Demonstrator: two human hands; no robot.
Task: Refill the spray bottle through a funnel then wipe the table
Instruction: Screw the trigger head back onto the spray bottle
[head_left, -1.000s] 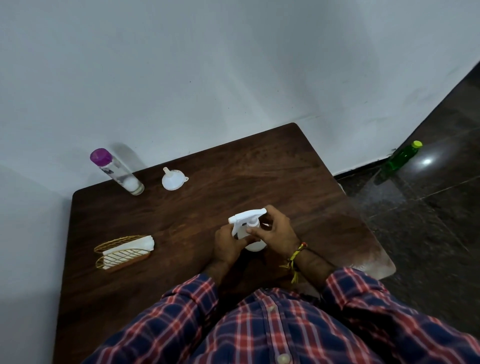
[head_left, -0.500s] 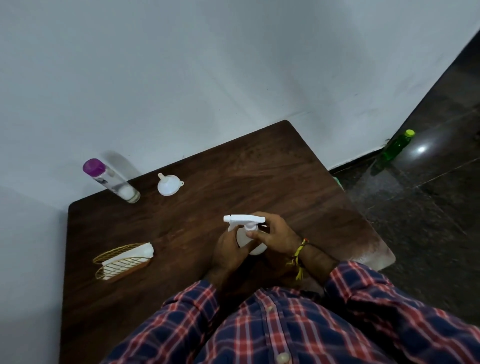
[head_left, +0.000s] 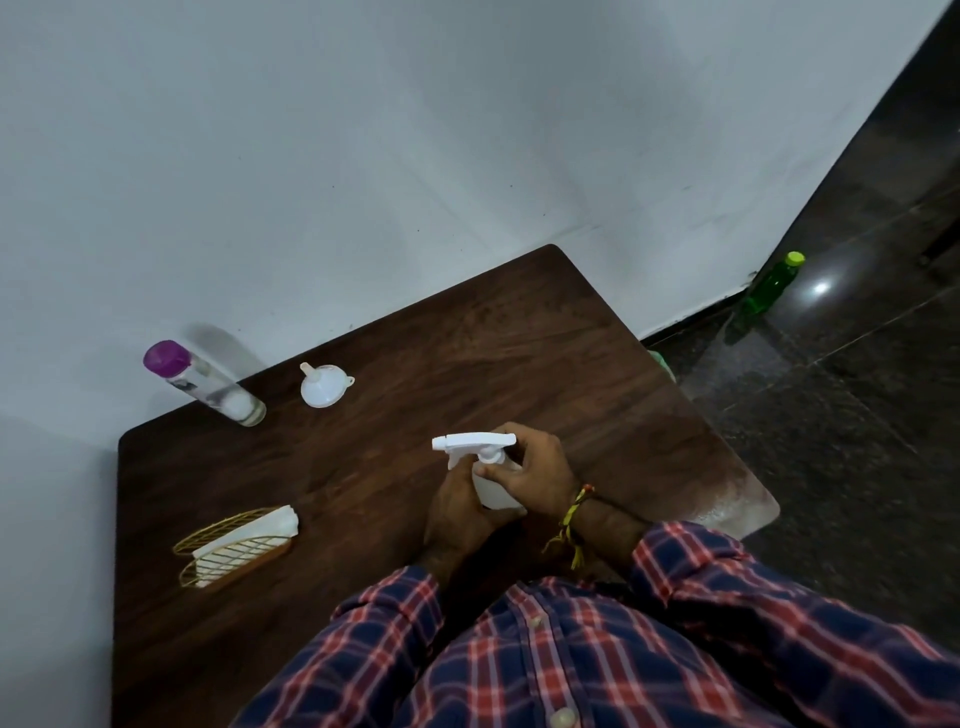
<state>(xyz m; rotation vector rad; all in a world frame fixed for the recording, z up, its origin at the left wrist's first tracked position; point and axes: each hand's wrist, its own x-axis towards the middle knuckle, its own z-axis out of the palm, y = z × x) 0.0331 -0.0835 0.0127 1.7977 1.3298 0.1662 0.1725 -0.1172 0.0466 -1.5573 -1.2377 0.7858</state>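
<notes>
Mid-table (head_left: 363, 493), hand-held spray bottle (head_left: 491, 486)

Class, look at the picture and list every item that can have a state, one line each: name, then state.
spray bottle: upright on the table, trigger head on, held by both hands
left hand: grips the bottle body
right hand: fingers round the bottle neck
funnel: upside down, unused
purple-capped bottle: capped, standing
napkins: in the wire holder
green bottle: capped, on the floor
</notes>
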